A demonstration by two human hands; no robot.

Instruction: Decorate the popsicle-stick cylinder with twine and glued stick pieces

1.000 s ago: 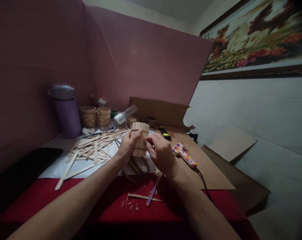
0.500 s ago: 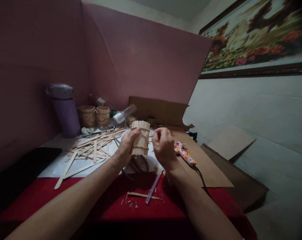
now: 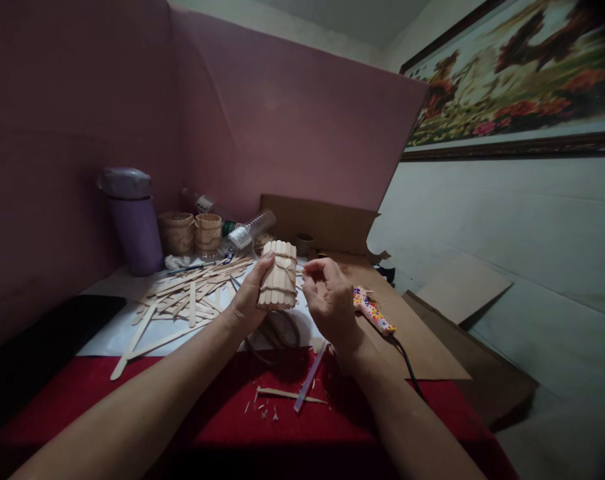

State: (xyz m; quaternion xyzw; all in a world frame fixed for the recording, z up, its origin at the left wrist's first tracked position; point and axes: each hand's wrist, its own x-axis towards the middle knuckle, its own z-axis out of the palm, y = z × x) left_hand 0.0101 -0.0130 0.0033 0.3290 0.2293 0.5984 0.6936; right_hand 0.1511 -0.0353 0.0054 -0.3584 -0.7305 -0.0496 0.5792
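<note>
Wrapped around the side of a craft-stick cup (image 3: 281, 277), my left hand (image 3: 252, 293) holds it above the table, slightly tilted. Twine circles the cup near its top and bottom, and a small pale bow-like piece sits on its front. Just right of the cup, my right hand (image 3: 329, 297) is apart from it, fingers curved and thumb separated from the index finger, with nothing visible between them. A glue gun (image 3: 375, 312) with a flowered pattern lies beyond the right hand on cardboard.
Loose craft sticks (image 3: 192, 293) are heaped on white paper at left. Behind stand a purple tumbler (image 3: 137, 230), two finished-looking cups (image 3: 208, 233) and a plastic bottle (image 3: 252, 229) lying down. A glue stick (image 3: 309, 378) and wood scraps lie on the red cloth (image 3: 207, 407).
My right hand has loosened from a closed pinch, its thumb and index finger moving apart. The cup has turned and shifted slightly left in my left hand, bringing the bow-like piece into view.
</note>
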